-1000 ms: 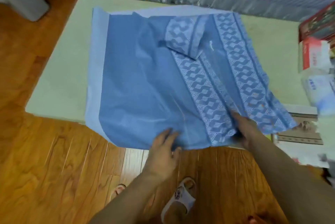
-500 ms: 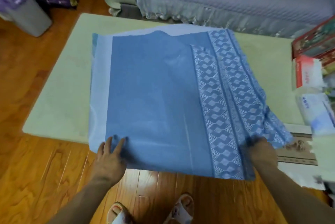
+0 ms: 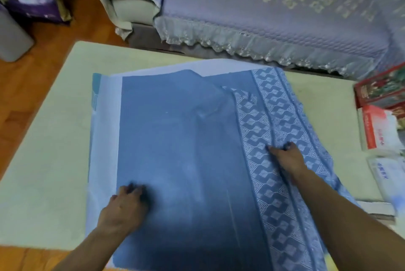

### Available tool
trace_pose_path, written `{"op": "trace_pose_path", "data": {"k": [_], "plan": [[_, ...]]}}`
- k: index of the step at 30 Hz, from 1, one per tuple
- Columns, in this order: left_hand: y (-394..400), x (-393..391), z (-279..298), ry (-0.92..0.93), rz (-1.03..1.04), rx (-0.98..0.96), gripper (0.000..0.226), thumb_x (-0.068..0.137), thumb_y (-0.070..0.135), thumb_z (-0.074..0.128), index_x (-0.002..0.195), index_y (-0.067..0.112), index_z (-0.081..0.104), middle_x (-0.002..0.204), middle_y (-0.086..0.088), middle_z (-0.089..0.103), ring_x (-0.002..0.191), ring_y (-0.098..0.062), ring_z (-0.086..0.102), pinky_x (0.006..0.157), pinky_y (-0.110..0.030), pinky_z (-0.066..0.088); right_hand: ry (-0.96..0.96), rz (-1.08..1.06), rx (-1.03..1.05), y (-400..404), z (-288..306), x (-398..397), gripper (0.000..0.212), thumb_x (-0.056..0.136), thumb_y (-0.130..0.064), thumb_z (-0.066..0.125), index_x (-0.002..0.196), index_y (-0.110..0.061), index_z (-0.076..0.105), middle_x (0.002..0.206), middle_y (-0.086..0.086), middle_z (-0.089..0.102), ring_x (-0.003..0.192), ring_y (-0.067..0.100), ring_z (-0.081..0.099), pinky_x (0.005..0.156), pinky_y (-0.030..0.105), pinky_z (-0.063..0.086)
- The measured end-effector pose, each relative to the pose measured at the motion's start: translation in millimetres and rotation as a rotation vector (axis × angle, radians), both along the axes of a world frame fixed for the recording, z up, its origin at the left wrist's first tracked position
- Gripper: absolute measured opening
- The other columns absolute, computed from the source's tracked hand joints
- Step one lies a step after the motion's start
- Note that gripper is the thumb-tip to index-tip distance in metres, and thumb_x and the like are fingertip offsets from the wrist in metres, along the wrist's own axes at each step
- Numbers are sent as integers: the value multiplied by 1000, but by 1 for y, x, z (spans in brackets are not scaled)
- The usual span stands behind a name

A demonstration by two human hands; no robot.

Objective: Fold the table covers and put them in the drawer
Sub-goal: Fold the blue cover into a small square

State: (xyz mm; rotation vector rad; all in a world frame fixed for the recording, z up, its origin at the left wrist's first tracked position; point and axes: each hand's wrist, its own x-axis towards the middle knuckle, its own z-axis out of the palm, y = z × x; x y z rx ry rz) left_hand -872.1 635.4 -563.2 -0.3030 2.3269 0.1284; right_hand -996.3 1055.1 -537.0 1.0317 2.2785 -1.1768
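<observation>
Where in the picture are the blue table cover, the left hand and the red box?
blue table cover point(image 3: 179, 139): head view, plain middle panel.
left hand point(image 3: 125, 207): head view, back of the hand.
red box point(image 3: 381, 88): head view, its top face.
</observation>
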Motion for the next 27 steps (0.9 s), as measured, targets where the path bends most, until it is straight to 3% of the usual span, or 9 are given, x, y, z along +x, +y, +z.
{"op": "trace_pose_path", "data": {"k": [4, 7, 9, 11, 14, 16, 18, 21, 27], "plan": [[21, -70, 18, 60, -105, 159, 34, 102, 34, 44, 132, 30, 61, 139, -1, 57, 124, -27, 57, 101, -32, 46, -101, 14, -116, 4, 8, -40, 63, 81, -42, 81, 119, 1, 57, 115, 12, 63, 85, 22, 61, 76, 33, 49], [47, -125, 27, 309, 156, 586, 31, 98, 12, 60, 124, 26, 67, 123, 2, 66, 115, -21, 65, 95, -21, 45, 46, 249, -115, -6, 16, -66, 65, 79, -24, 84, 135, -6, 56, 137, 10, 58, 107, 23, 66, 95, 44, 55], [54, -155, 41, 577, 390, 713, 40, 97, 7, 61, 132, 25, 60, 124, 3, 59, 113, -18, 62, 94, -23, 43, 480, 779, 31, -27, 20, -59, 42, 84, -6, 72, 125, -14, 66, 156, 3, 39, 126, 8, 56, 107, 39, 47], [52, -173, 62, 844, 435, 711, 41, 101, 16, 58, 137, 35, 51, 132, 7, 49, 119, -11, 54, 101, -27, 40, 779, 1556, 238, -50, 16, -27, 26, 80, -12, 63, 99, -27, 72, 165, 2, 22, 147, 21, 34, 118, 37, 33], [46, -184, 80, 928, 240, 613, 43, 102, 29, 55, 143, 36, 43, 145, 1, 43, 135, -14, 41, 111, -15, 29, 788, 2075, 260, -55, -7, 16, 23, 93, -37, 52, 112, -35, 65, 166, -1, 20, 152, 31, 19, 121, 47, 23], [39, -187, 75, 739, 260, 534, 54, 97, 43, 53, 150, 36, 41, 156, 0, 34, 144, -17, 34, 116, -21, 27, 755, 2089, 211, -43, -21, 5, 31, 98, -41, 44, 122, -31, 60, 165, 1, 24, 152, 30, 20, 123, 45, 22], [41, -181, 63, 485, 308, 356, 69, 93, 63, 55, 154, 37, 36, 162, -1, 22, 145, -29, 33, 122, -42, 27, 700, 1831, 239, -30, -30, -24, 30, 92, -37, 52, 120, -28, 60, 161, 6, 31, 146, 29, 32, 116, 45, 36], [68, -153, 42, 223, 236, 38, 92, 83, 78, 52, 159, 35, 23, 165, -12, 14, 152, -35, 15, 121, -53, 24, 499, 1387, 322, -12, -43, -62, 38, 86, -27, 57, 123, -18, 59, 150, 13, 42, 133, 31, 41, 102, 49, 48], [113, -93, 5, 178, 163, -18, 78, 98, 68, 28, 161, 37, -7, 170, -9, -12, 156, -35, -5, 126, -53, 7, 289, 1165, 475, 14, -69, -95, 64, 90, -44, 38, 144, -12, 49, 153, 18, 40, 139, 42, 35, 115, 55, 32]]}}
